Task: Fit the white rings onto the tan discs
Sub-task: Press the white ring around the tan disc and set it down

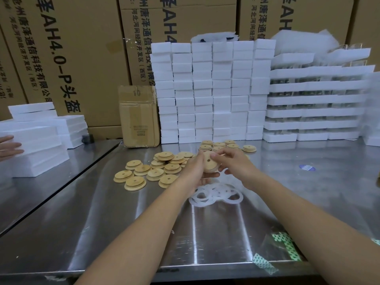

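Both my hands hold one tan disc (pixel 209 163) with a centre hole above the steel table (pixel 123 223). My left hand (pixel 194 170) cups it from the left and below. My right hand (pixel 234 161) grips its right edge, fingers over the rim. Whether a white ring sits on this disc is hidden by my fingers. A loose heap of white rings (pixel 216 194) lies on the table just below my hands. Several bare tan discs (pixel 152 169) are scattered to the left. More discs (pixel 222 145) lie behind my hands.
Stacks of white foam boxes (pixel 213 91) and foam trays (pixel 316 103) line the back. A small cardboard box (pixel 139 116) stands at back centre-left. More white foam (pixel 35 145) sits on the left table, with another person's hand (pixel 9 147) on it. Green patterned tape (pixel 283 245) marks the front edge.
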Tool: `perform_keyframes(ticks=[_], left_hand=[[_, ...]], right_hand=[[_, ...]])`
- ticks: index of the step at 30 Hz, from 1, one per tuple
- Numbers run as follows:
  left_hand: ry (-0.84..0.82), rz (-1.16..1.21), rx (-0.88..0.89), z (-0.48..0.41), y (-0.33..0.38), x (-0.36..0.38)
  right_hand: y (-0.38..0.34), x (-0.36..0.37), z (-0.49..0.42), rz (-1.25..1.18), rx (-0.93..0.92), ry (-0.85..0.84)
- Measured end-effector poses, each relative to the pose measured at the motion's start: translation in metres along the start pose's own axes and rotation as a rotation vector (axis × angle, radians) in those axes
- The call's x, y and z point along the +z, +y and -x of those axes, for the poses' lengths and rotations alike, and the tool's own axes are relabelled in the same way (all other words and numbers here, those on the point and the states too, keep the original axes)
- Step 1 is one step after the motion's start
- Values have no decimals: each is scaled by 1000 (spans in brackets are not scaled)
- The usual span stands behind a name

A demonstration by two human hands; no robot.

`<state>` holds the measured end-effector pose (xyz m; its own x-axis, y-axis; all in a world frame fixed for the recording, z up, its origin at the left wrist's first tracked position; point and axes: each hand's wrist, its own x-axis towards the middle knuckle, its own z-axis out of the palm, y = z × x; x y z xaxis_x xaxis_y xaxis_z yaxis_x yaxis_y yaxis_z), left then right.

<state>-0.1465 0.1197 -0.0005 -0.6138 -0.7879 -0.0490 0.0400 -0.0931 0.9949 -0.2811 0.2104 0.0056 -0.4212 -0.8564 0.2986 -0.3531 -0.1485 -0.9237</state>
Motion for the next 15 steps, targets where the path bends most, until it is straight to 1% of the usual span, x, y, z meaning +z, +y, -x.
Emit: perform_keyframes(ticks=[3, 5, 6, 7, 9, 10, 12, 15], left_hand=[[106, 16, 60, 0, 3, 2], [200, 44, 129, -5, 6, -1], [239, 56, 153, -7, 7, -4], [272, 65, 166, -9, 8, -7], [321, 73, 179, -12, 7, -11], [337, 72, 185, -14, 6, -12], [355, 64, 196, -16, 6, -14], [377, 34, 244, -16, 6, -16]], right_hand=[[12, -15, -12, 55, -11, 224], [25, -26, -20, 107, 31, 305], [32, -34, -23, 182, 67, 325], [40, -41, -26, 323, 114, 333], [53, -54, -27, 637, 218, 310], [57, -58, -26, 714, 251, 295], [61, -62, -27, 723, 273, 287], [56, -57, -28, 680, 235, 346]])
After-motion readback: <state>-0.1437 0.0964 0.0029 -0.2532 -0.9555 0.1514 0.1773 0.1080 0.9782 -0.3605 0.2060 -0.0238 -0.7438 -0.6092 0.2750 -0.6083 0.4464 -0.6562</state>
